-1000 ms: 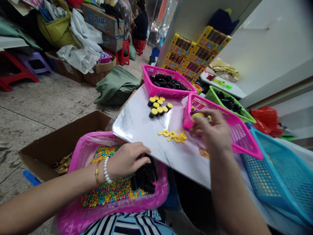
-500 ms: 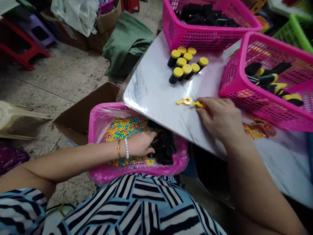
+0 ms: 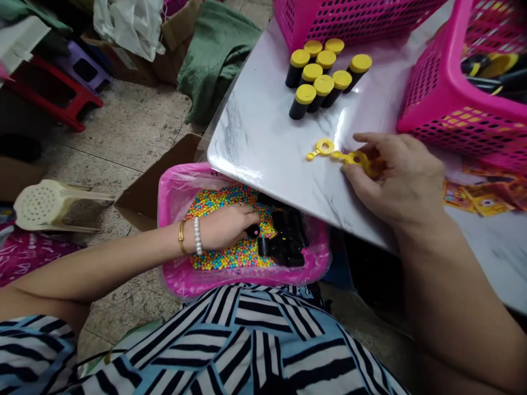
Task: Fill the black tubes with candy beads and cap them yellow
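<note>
Over beads, left fingers grip a black tube; right fingers, half spread, touch yellow rings.

Place: this seems to be a workshop, where small parts are handled in quantity.
Table: white top, on which black tubes with yellow caps stand in one close group.
Pink baskets: two on the table; the right one contains black and yellow pieces.
Tub: lined with clear plastic, it contains many colourful balls and loose black tubes.
Stools: low, plastic, of different colours.
Floor: speckled tiles, with a cardboard box near the tub.
</note>
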